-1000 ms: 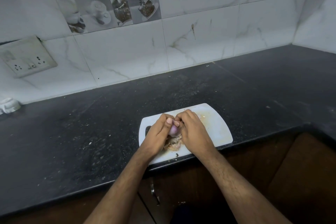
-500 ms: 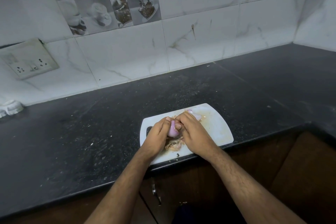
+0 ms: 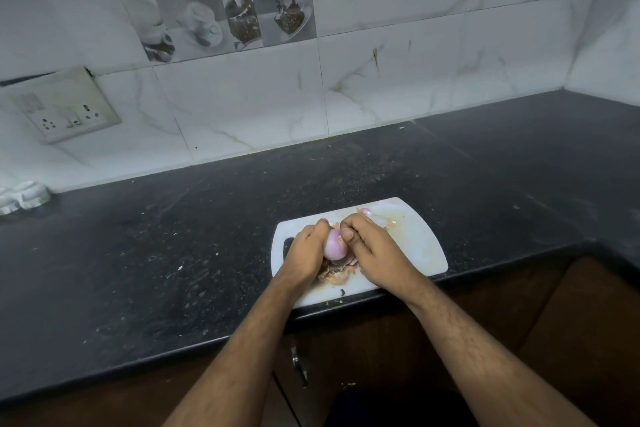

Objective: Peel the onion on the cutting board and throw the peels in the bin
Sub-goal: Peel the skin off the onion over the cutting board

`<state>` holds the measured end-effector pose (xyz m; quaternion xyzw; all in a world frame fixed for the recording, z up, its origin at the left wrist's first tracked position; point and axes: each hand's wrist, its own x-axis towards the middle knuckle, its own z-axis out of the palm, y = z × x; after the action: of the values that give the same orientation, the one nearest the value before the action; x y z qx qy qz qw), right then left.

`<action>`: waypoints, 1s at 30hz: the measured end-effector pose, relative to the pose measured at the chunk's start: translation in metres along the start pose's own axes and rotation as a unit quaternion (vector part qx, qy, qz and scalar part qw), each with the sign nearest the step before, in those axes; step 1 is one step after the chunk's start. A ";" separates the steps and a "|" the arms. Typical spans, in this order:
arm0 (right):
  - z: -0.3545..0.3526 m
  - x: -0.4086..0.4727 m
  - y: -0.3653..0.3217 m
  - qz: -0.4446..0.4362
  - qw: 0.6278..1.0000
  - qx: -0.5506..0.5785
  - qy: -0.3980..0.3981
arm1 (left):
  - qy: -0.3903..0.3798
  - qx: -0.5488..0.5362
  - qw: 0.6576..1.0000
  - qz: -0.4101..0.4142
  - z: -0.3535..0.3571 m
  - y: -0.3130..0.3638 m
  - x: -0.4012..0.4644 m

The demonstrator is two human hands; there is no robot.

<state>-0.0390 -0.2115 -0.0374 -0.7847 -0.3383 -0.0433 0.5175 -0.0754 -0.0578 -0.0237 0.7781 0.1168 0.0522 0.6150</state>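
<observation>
Far out to the left of your fingers, a small white object (image 3: 24, 197) sits at the back of the dark table (image 3: 156, 263), and a switch and socket plate (image 3: 65, 107) hangs on the marble wall above it.

Your left hand (image 3: 306, 250) is over the left part of the white cutting board (image 3: 415, 246), just right of the board's handle slot. Its fingers (image 3: 320, 224) are curled round the left side of the onion (image 3: 334, 245) and grip it; the fingertips go behind the onion and you cannot see how far they wrap.

The onion sits between your two hands, held just above the board. Its pale purple flesh shows, smooth and bare on the side facing you. It looks slightly elongated, with its long axis running roughly up and away from you, the rounded end towards you; which end is root or tip cannot be told.

Below the fingers of both hands, a heap of brownish peels (image 3: 337, 272) lies on the board.

Your right hand (image 3: 372, 246) closes in from the right, fingers bent, with the thumb (image 3: 347, 235) pressed against the onion's upper right side. Whether it pinches a strip of skin cannot be told.

Just beyond your right fingers, a pale pinkish onion piece (image 3: 375, 218) lies on the far part of the board.
</observation>
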 end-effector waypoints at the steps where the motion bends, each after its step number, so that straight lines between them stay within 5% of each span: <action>1: 0.000 0.000 -0.002 0.023 1.000 0.015 -0.007 | -0.005 0.009 1.000 0.006 -0.001 -0.002 0.000; 7: -0.001 0.005 -0.002 0.115 0.991 0.065 -0.008 | 0.001 0.021 0.999 0.031 0.001 -0.002 -0.001; 15: -0.010 -0.004 -0.005 0.017 0.985 0.138 0.098 | 0.037 0.044 0.998 0.033 0.003 0.000 -0.003; 30: 0.014 -0.001 0.000 -0.007 0.983 -0.145 0.111 | 0.025 0.089 0.993 0.068 0.003 -0.005 -0.003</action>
<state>-0.0442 -0.2006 -0.0440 -0.8392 -0.2747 -0.1823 0.4325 -0.0786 -0.0600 -0.0292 0.8346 0.0829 0.1030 0.5348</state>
